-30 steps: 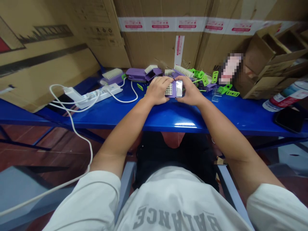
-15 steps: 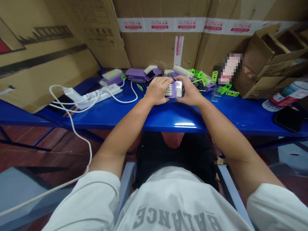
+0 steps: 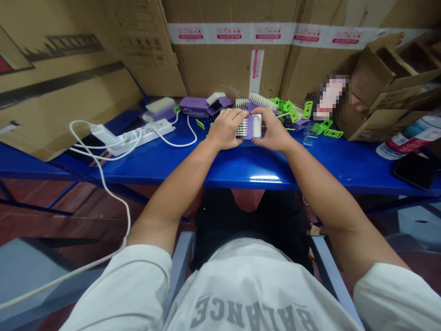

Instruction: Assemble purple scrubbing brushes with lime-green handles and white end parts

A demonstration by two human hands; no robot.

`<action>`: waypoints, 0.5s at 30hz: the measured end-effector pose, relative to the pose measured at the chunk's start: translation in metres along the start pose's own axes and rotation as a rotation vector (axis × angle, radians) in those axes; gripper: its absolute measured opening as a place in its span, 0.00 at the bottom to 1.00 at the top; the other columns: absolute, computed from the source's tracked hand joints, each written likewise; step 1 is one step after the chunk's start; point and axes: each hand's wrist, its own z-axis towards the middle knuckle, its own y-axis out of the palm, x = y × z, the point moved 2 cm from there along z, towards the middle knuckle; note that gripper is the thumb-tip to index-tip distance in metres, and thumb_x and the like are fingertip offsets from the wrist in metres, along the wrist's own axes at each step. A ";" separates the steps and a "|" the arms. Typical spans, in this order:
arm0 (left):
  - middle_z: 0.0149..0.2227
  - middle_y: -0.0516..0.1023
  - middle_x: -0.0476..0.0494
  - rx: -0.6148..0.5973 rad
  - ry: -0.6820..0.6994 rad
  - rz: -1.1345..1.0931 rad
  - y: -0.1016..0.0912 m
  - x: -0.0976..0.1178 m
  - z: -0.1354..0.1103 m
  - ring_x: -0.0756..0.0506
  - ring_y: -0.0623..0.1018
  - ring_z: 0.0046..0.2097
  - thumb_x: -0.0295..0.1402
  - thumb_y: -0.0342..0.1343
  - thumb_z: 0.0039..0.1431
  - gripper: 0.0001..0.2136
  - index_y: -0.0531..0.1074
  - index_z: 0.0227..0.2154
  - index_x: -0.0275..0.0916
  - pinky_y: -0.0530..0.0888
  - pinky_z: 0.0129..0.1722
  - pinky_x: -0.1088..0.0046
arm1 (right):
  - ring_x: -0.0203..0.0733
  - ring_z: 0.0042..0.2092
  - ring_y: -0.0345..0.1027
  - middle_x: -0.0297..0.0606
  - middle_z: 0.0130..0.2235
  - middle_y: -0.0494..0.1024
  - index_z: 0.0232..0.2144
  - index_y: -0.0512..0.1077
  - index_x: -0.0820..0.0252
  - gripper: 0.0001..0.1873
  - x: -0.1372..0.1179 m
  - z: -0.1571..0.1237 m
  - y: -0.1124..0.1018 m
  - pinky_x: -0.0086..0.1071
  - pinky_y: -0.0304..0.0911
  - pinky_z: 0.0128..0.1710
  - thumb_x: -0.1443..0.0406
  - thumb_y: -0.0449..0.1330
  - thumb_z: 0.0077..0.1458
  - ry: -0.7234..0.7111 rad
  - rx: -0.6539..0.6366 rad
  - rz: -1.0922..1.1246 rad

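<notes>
Both hands hold a purple plastic brush body [image 3: 245,131] with short rows of white bristles and a silver metal face [image 3: 257,126] at its right end. My left hand [image 3: 225,129] wraps its left end, and my right hand [image 3: 270,131] grips the silver end. Behind my hands, more purple brush pieces [image 3: 203,105] with white bristles lie in a loose heap. Bright green plastic clips [image 3: 322,128] are scattered to the right of my right hand. The underside of the held piece is hidden by my fingers.
A white power strip [image 3: 144,135] with white cables lies on the blue table [image 3: 241,168] to the left. Cardboard boxes [image 3: 227,59] stand along the back. A plastic bottle [image 3: 409,140] and a black phone [image 3: 413,170] lie at the right.
The silver face of the held piece has turned slightly and looks more upright. My hands have barely moved, and the pieces on the table stay in place.
</notes>
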 end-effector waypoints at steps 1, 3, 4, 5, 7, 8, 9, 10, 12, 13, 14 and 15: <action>0.75 0.78 0.29 0.000 0.001 0.002 0.000 0.000 0.000 0.24 0.77 0.74 0.32 0.67 0.59 0.41 0.71 0.78 0.39 0.74 0.77 0.40 | 0.74 0.71 0.75 0.52 0.67 0.82 0.66 0.75 0.50 0.49 0.000 0.000 0.000 0.72 0.70 0.77 0.49 0.82 0.43 -0.006 0.000 -0.003; 0.75 0.78 0.30 0.001 0.001 0.004 0.001 -0.001 0.000 0.25 0.77 0.74 0.32 0.66 0.59 0.42 0.70 0.78 0.40 0.74 0.77 0.40 | 0.74 0.71 0.75 0.51 0.68 0.82 0.66 0.74 0.49 0.49 0.001 0.000 0.000 0.72 0.69 0.78 0.49 0.82 0.44 -0.010 -0.004 -0.016; 0.75 0.78 0.31 0.003 0.001 0.002 0.002 -0.002 0.000 0.25 0.77 0.74 0.32 0.67 0.59 0.42 0.70 0.78 0.41 0.74 0.77 0.40 | 0.74 0.72 0.74 0.51 0.68 0.82 0.66 0.74 0.49 0.48 0.002 0.000 0.000 0.72 0.68 0.78 0.48 0.82 0.45 -0.008 -0.009 -0.020; 0.75 0.78 0.32 0.007 0.002 -0.001 0.002 -0.002 0.000 0.25 0.77 0.74 0.32 0.67 0.58 0.42 0.70 0.78 0.42 0.74 0.77 0.40 | 0.74 0.72 0.74 0.51 0.68 0.81 0.66 0.74 0.48 0.49 0.002 0.000 0.000 0.72 0.67 0.79 0.47 0.82 0.45 -0.005 -0.014 -0.021; 0.75 0.79 0.32 0.013 0.008 -0.007 0.003 -0.003 0.000 0.25 0.77 0.74 0.32 0.67 0.58 0.43 0.70 0.79 0.42 0.74 0.77 0.40 | 0.75 0.72 0.73 0.51 0.68 0.81 0.67 0.74 0.48 0.49 0.002 0.000 0.000 0.72 0.66 0.79 0.47 0.82 0.45 -0.003 -0.024 -0.013; 0.75 0.79 0.31 0.016 0.011 -0.007 0.003 -0.003 0.000 0.25 0.77 0.74 0.32 0.67 0.58 0.43 0.70 0.79 0.42 0.74 0.77 0.39 | 0.75 0.73 0.73 0.51 0.68 0.81 0.67 0.73 0.48 0.49 0.002 0.000 0.000 0.72 0.67 0.79 0.47 0.82 0.46 -0.003 -0.026 -0.006; 0.75 0.78 0.31 0.016 0.012 -0.006 0.003 -0.003 0.000 0.24 0.77 0.74 0.32 0.66 0.58 0.43 0.70 0.78 0.41 0.74 0.78 0.39 | 0.74 0.73 0.73 0.51 0.68 0.81 0.67 0.73 0.48 0.49 0.001 0.000 0.000 0.72 0.67 0.79 0.47 0.82 0.46 -0.004 -0.027 0.000; 0.76 0.78 0.31 0.014 0.012 -0.005 0.003 -0.003 -0.001 0.25 0.77 0.75 0.32 0.66 0.58 0.43 0.70 0.79 0.42 0.74 0.78 0.40 | 0.74 0.73 0.73 0.51 0.69 0.81 0.67 0.74 0.48 0.50 0.000 0.000 0.000 0.72 0.67 0.79 0.47 0.82 0.45 -0.007 -0.026 0.005; 0.76 0.78 0.32 0.008 0.012 -0.004 0.003 -0.003 -0.001 0.25 0.77 0.75 0.32 0.65 0.59 0.42 0.71 0.79 0.42 0.73 0.79 0.41 | 0.74 0.73 0.74 0.51 0.69 0.81 0.67 0.74 0.49 0.50 -0.001 0.000 -0.001 0.71 0.68 0.78 0.47 0.83 0.45 -0.013 -0.021 0.013; 0.76 0.78 0.32 0.006 0.013 -0.004 0.003 -0.003 -0.001 0.26 0.77 0.75 0.32 0.65 0.60 0.42 0.71 0.79 0.42 0.73 0.79 0.41 | 0.74 0.72 0.74 0.51 0.69 0.81 0.67 0.74 0.49 0.50 -0.002 0.000 -0.001 0.71 0.69 0.78 0.48 0.83 0.45 -0.012 -0.020 0.014; 0.76 0.78 0.31 0.006 0.015 -0.005 0.002 -0.003 -0.001 0.25 0.77 0.75 0.32 0.65 0.60 0.41 0.70 0.79 0.41 0.73 0.79 0.41 | 0.74 0.72 0.74 0.51 0.69 0.81 0.67 0.74 0.49 0.50 -0.002 0.000 -0.002 0.72 0.69 0.78 0.48 0.83 0.45 -0.009 -0.019 0.013; 0.76 0.78 0.30 0.006 0.016 -0.006 0.002 -0.003 -0.001 0.25 0.77 0.75 0.32 0.65 0.60 0.41 0.70 0.79 0.40 0.73 0.79 0.41 | 0.74 0.72 0.74 0.51 0.69 0.81 0.67 0.74 0.49 0.50 -0.003 0.000 -0.002 0.72 0.69 0.78 0.48 0.83 0.45 -0.003 -0.021 0.009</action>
